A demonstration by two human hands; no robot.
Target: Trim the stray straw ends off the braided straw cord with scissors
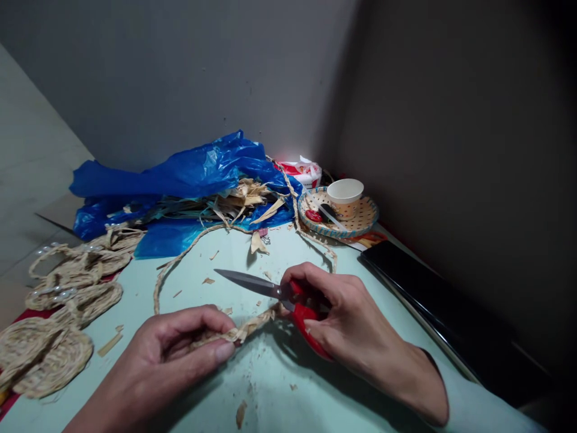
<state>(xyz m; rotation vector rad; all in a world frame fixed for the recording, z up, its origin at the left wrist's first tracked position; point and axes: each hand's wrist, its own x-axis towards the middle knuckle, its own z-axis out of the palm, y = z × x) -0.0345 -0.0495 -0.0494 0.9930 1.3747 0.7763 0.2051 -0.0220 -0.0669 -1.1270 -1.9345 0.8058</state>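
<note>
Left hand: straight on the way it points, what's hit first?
Beyond the braid it pinches, likely the scissors, near the red handles, with the right hand just behind. Depth is unclear; the left hand might pass beneath them.

Slippers (pixel 58 361) left side of table (pixel 148 279); bag (pixel 189 171) at back; cup (pixel 345 204) on tray (pixel 370 221), right of bag; braid (pixel 256 325) mostly before bag.

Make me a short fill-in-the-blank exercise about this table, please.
1. The left hand pinches a braided cord, while the right hand holds ____.
2. That tool's handles are ____.
3. The crumpled plastic at the back is ____.
4. On the round woven tray stands a pale ____.

Missing words: scissors; red; blue; cup.
</note>
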